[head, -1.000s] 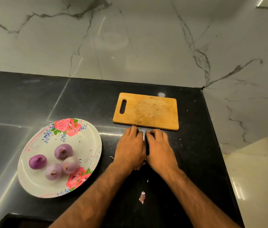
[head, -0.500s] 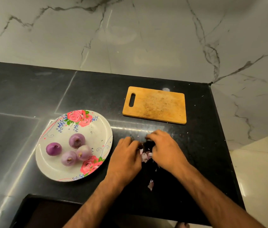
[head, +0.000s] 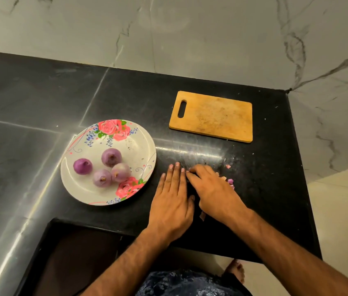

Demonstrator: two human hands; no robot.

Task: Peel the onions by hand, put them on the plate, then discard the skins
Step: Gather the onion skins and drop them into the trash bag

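Onion skins (head: 230, 180) lie as scraps beside the right hand (head: 213, 193), which rests palm down with fingers bent; whether it grips any cannot be told. Left hand (head: 172, 197) lies flat alongside, fingers straight, holding nothing. 4 peeled onions (head: 111, 157) sit on the floral plate (head: 138, 146), centre left. Cutting board (head: 213, 116) lies above.

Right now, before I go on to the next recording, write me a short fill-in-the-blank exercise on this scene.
1. The floral plate holds ____ peeled onions.
2. The cutting board has its handle slot at its ____ end.
3. The left hand and the right hand lie on the countertop, to the ____ of the plate.
4. Loose onion skins lie beside the ____ hand.

Missing words: four; left; right; right.
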